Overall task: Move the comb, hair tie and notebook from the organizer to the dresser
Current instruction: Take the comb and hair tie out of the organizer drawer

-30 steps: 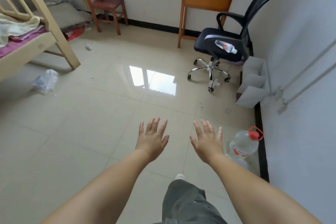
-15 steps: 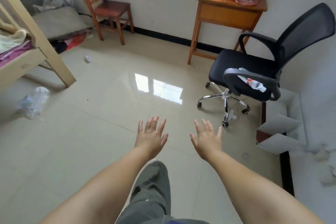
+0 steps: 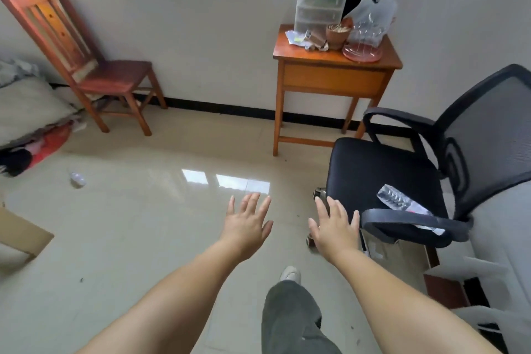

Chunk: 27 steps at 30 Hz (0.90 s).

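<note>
A clear plastic drawer organizer point(image 3: 319, 3) stands at the back left of a small orange wooden dresser point(image 3: 333, 77) against the far wall. Its drawers look shut, and I cannot make out the comb, hair tie or notebook. My left hand point(image 3: 247, 224) and my right hand point(image 3: 334, 227) are stretched out in front of me over the floor, palms down, fingers spread, holding nothing. Both are well short of the dresser.
On the dresser top sit crumpled papers point(image 3: 304, 39), a brown cup point(image 3: 337, 34), a pink tray point(image 3: 362, 52) and a plastic bag point(image 3: 370, 8). A black office chair point(image 3: 402, 181) with a water bottle point(image 3: 402, 202) stands right. A wooden chair point(image 3: 86, 66) is left.
The view has advanced and tilted up toward the dresser, so the organizer is now fully visible and the office chair is much closer. My hands stay open and outstretched.
</note>
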Each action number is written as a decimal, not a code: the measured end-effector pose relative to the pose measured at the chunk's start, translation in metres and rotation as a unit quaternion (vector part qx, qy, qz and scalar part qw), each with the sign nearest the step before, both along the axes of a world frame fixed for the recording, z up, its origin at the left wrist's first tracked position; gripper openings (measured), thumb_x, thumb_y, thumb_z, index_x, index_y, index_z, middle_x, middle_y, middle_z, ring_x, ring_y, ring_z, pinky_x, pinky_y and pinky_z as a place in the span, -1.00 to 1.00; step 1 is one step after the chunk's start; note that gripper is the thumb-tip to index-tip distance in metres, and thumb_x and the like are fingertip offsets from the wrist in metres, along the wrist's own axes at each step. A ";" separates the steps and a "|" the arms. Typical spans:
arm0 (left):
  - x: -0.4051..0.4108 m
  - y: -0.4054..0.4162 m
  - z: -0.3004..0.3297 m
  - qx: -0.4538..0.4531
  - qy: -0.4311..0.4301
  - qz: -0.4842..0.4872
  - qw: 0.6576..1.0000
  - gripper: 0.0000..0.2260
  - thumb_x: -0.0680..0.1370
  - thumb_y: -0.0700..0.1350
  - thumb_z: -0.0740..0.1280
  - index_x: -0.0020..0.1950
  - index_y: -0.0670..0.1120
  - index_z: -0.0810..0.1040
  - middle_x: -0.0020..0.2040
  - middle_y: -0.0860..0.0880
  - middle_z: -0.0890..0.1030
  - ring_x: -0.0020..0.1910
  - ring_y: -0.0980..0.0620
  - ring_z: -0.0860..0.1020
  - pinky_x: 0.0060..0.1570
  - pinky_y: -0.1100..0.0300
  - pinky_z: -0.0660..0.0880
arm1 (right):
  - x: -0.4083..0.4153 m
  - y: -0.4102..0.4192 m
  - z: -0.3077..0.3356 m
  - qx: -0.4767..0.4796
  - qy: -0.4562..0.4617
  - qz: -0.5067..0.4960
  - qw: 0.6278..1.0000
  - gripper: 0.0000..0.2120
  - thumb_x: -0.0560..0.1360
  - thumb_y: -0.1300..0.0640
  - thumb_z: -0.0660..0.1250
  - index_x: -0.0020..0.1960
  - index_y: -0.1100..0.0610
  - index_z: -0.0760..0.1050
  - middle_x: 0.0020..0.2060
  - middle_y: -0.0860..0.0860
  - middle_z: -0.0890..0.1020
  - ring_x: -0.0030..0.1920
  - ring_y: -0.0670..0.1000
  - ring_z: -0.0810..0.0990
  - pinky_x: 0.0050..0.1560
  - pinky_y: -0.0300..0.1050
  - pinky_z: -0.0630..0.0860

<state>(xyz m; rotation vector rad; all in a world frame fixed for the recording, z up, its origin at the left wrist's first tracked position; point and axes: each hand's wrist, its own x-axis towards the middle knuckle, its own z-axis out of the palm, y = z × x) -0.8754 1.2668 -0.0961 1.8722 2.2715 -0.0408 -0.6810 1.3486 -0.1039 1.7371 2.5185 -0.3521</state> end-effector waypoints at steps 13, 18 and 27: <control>-0.157 0.339 0.010 0.022 -0.010 0.052 0.998 -0.47 0.58 0.16 -0.12 0.51 0.04 -0.14 0.56 -0.05 0.01 0.53 0.00 -0.06 0.48 -0.11 -0.14 | -0.144 0.354 0.021 0.010 -0.020 0.007 1.000 -0.47 0.57 -0.15 -0.12 0.50 -0.07 -0.12 0.53 0.01 0.04 0.52 0.04 -0.06 0.46 0.24 -0.16; -0.230 0.483 0.012 0.036 -0.004 0.013 0.999 -0.47 0.58 0.16 -0.12 0.51 0.04 -0.14 0.56 -0.05 0.01 0.54 -0.01 -0.06 0.48 -0.12 -0.13 | -0.213 0.477 0.018 0.025 -0.014 -0.034 0.999 -0.47 0.57 -0.14 -0.10 0.50 -0.06 -0.10 0.53 0.02 0.05 0.52 0.04 -0.04 0.46 0.24 -0.13; -0.311 0.753 0.088 0.116 0.000 -0.089 0.989 -0.49 0.59 0.12 -0.06 0.51 0.03 -0.06 0.54 -0.07 0.09 0.53 -0.04 0.01 0.49 -0.13 -0.07 | -0.294 0.686 0.077 0.038 0.163 -0.177 0.970 -0.54 0.58 -0.03 0.02 0.45 0.06 0.14 0.43 0.08 0.29 0.39 0.11 0.29 0.28 0.06 0.36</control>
